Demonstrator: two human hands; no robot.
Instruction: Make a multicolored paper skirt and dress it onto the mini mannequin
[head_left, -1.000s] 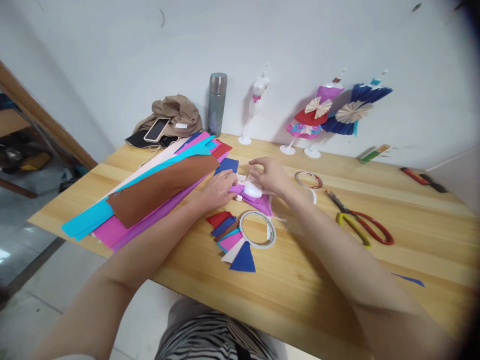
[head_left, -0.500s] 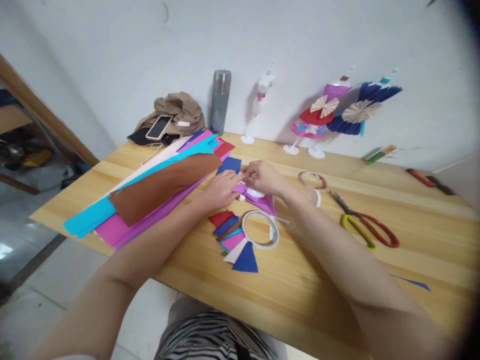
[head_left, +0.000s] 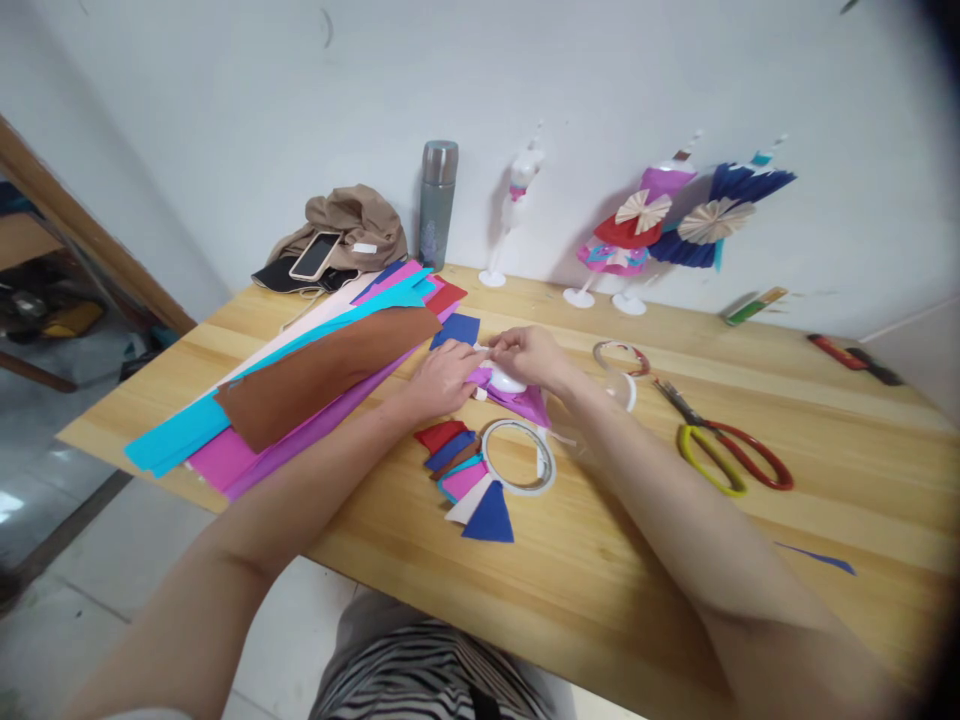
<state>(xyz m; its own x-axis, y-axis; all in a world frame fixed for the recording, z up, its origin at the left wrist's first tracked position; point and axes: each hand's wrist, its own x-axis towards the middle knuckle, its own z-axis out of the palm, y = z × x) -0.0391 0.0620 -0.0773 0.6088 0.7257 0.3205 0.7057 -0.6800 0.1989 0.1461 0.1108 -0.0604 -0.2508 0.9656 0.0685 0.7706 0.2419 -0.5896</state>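
Observation:
A small white dress-form mannequin [head_left: 508, 381] lies on its side between my hands, with purple crepe paper [head_left: 525, 405] wrapped about it. My left hand [head_left: 448, 378] rests over its left end, fingers curled down onto the mannequin and paper. From the right, my right hand [head_left: 531, 354] comes in with thumb and fingers pinched together above the mannequin. What those fingertips hold is too small to make out. A roll of double-sided tape [head_left: 553, 470] lies just in front, touching a fan of coloured paper pieces [head_left: 465, 480].
Coloured paper sheets [head_left: 330, 375] lie to the left. Scissors [head_left: 705, 440] and a clear tape roll [head_left: 637, 358] lie to the right. Along the wall stand a flask [head_left: 437, 205], a mannequin [head_left: 517, 205] and two dressed mannequins [head_left: 637, 225]. A phone [head_left: 315, 256] sits on a cap.
My right hand has shifted slightly, and more of the white mannequin shows beneath it. My left hand stays in place. The whole view has drifted a little.

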